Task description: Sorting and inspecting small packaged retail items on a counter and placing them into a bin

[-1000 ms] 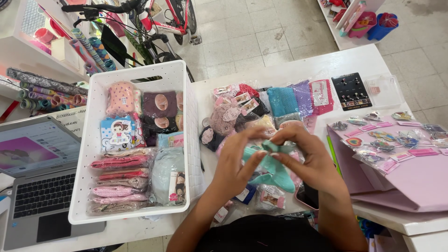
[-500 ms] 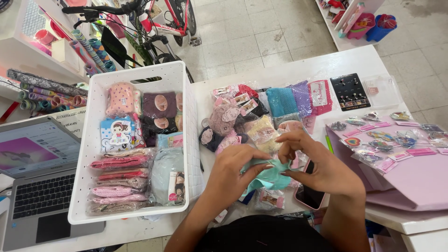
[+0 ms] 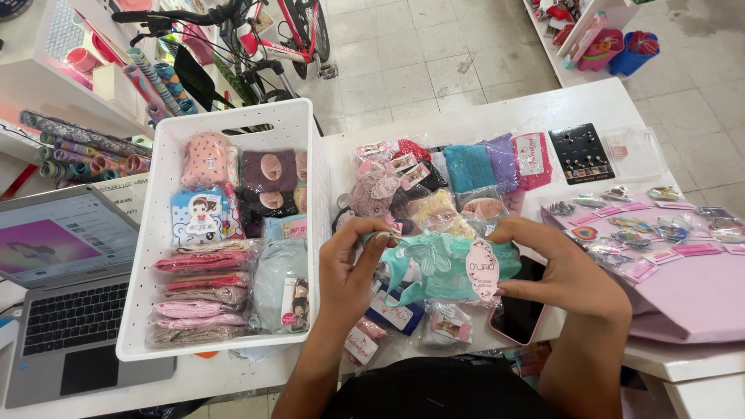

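Both hands stretch a teal lace garment (image 3: 434, 264) over the table.
Left hand (image 3: 351, 268) and right hand (image 3: 566, 271) pinch its ends; an oval pink tag (image 3: 482, 269) hangs beside the white basket (image 3: 320, 194).

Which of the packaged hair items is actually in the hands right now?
The teal bow item, stretched between the left hand and right hand. It alone is lifted; the other packets lie on the table.
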